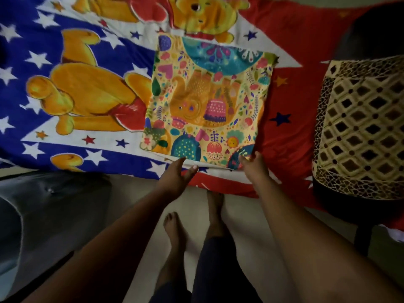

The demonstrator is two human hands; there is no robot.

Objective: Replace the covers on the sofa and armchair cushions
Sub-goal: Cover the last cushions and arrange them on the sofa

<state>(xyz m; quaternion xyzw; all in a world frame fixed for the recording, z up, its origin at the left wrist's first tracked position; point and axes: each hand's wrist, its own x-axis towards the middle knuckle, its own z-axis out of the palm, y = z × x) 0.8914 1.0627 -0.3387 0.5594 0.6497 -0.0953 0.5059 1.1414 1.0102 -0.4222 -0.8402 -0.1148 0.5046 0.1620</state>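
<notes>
Yellow elephant-print cushion cover (207, 101) flat on bedsheet (65, 84), right hand (253, 167) pinching corner

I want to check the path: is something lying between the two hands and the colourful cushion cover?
Nothing visible does. The right hand already pinches the cushion cover at its near corner; the left hand is open at its near edge.

Am seeing cushion cover (207, 101) lying as thin printed cloth, matt, smooth, only faint creases showing. Bedsheet (76, 88) beneath is looking like soft woven cloth, matt, bright cartoon print, slightly rumpled near edge. Am noting patterned cushion (358, 127) at right showing cloth face with raised, textured diamond weave, duller finish. Floor (196, 211) is appearing hard, smooth, pale, low sheen. Dark object at lower left (43, 204) is too blurred to tell material.
</notes>
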